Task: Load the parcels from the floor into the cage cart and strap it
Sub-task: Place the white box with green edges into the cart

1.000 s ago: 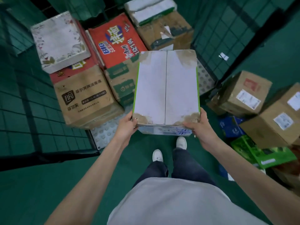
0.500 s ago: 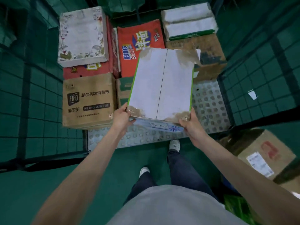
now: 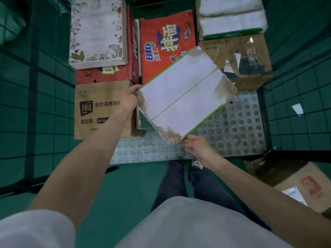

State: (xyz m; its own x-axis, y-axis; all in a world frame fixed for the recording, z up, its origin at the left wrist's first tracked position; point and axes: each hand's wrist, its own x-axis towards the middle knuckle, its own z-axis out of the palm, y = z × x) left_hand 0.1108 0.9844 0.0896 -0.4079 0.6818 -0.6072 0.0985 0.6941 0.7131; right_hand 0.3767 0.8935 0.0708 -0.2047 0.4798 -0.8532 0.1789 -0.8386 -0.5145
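Observation:
I hold a white box with green edges [image 3: 182,97] above the studded floor of the cage cart [image 3: 236,126], turned diagonally. My left hand [image 3: 129,99] grips its left corner. My right hand [image 3: 195,145] grips its near corner from below. Inside the cart lie a brown FIFO carton [image 3: 96,111], a red noodle carton [image 3: 166,42], a floral white box [image 3: 96,31], a taped brown carton [image 3: 247,58] and white packs [image 3: 231,17] on top of it.
Green mesh walls [image 3: 35,86] enclose the cart on the left, back and right. A brown parcel with a label [image 3: 297,187] lies on the green floor at the lower right, outside the cart. My legs stand at the cart's open front.
I have stepped closer to the cart. The white box has moved in over the cart floor and rotated clockwise from square-on to diagonal. Both hands still hold it.

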